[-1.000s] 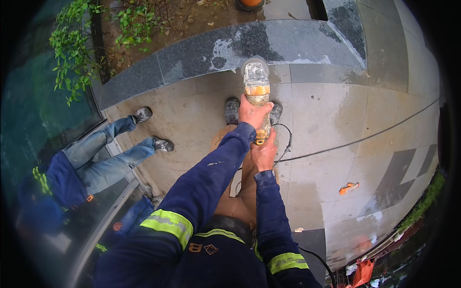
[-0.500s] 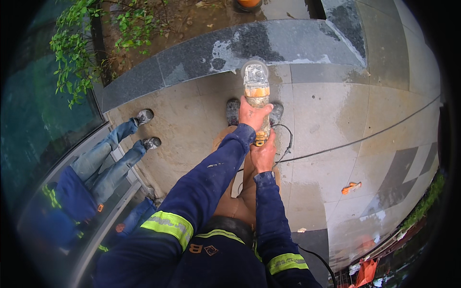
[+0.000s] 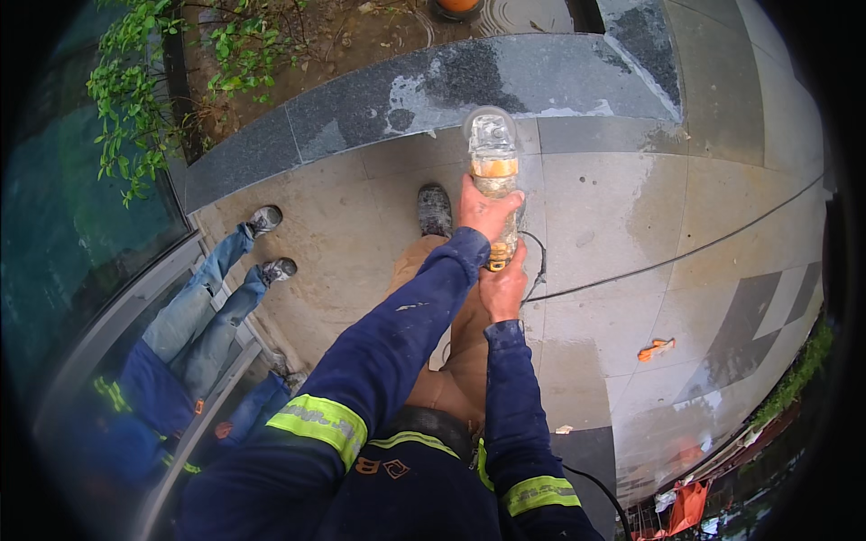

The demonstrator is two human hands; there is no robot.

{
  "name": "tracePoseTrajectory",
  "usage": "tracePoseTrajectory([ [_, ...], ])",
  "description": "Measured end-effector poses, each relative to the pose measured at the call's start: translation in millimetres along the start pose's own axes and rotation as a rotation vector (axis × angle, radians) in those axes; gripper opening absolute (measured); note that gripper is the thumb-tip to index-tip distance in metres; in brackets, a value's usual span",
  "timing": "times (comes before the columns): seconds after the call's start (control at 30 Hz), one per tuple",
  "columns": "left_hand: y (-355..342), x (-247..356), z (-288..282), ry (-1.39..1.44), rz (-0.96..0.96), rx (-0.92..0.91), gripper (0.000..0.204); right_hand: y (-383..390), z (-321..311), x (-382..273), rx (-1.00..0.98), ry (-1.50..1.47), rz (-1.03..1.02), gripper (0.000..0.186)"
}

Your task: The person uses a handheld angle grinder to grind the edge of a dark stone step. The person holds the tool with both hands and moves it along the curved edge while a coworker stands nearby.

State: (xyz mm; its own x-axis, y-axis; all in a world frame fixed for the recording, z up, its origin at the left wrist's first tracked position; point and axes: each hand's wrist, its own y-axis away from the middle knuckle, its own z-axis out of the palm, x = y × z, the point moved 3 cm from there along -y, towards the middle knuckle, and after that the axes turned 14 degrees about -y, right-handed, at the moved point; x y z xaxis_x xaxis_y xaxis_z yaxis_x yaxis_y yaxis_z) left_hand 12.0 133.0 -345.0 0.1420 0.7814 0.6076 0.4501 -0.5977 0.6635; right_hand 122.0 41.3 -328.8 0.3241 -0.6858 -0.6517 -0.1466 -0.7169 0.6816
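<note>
A worn, dust-caked angle grinder (image 3: 494, 169) with orange bands is held out in front of me. Its round disc (image 3: 511, 126) is at the far end, by the front edge of the dark stone ledge (image 3: 361, 122); whether it touches the stone I cannot tell. My left hand (image 3: 487, 209) is closed around the middle of the grinder's body. Behind it, my right hand (image 3: 503, 287) grips the rear end. A black power cord (image 3: 543, 261) loops out beside the right hand. My forearms hide part of my legs.
The cord (image 3: 667, 262) runs right across the tiled floor (image 3: 595, 216). An orange-and-white glove (image 3: 656, 350) lies there. Left, a person in jeans (image 3: 216, 311) stands beside a glass panel (image 3: 81, 234). Beyond the ledge are muddy water (image 3: 352, 41), a leafy shrub (image 3: 126, 81) and an orange bucket-like object (image 3: 458, 5).
The grinder and both hands have shifted slightly right. One of my shoes, seen on the right before, is now out of sight. Ripples now show in the water beyond the ledge.
</note>
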Motion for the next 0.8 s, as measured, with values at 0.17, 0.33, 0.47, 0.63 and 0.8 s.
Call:
tracePoseTrajectory([
  [0.17, 0.8, 7.8, 12.4, -0.085, -0.028, -0.036, 0.072, -3.4, -10.0, 2.1, 0.036, 0.040, 0.011, 0.085],
  [0.33, 2.7, 4.8, 27.3, -0.062, -0.046, -0.070, 0.071, -3.6, -19.9, 1.4, 0.065, 0.009, 0.009, 0.084],
  [0.47, 8.9, -0.1, 20.9, -0.022, -0.022, -0.052, 0.071, 2.6, -18.4, 3.6, 0.043, 0.017, 0.024, 0.082],
  [0.63, 10.4, -9.7, 9.7, 0.017, -0.018, -0.017, 0.066, 12.3, -10.7, 1.9, 0.028, 0.004, -0.016, 0.081],
  [0.8, 13.6, 4.4, 12.3, -0.095, -0.047, -0.034, 0.071, 7.2, -14.5, 8.5, 0.024, 0.032, 0.000, 0.083],
])
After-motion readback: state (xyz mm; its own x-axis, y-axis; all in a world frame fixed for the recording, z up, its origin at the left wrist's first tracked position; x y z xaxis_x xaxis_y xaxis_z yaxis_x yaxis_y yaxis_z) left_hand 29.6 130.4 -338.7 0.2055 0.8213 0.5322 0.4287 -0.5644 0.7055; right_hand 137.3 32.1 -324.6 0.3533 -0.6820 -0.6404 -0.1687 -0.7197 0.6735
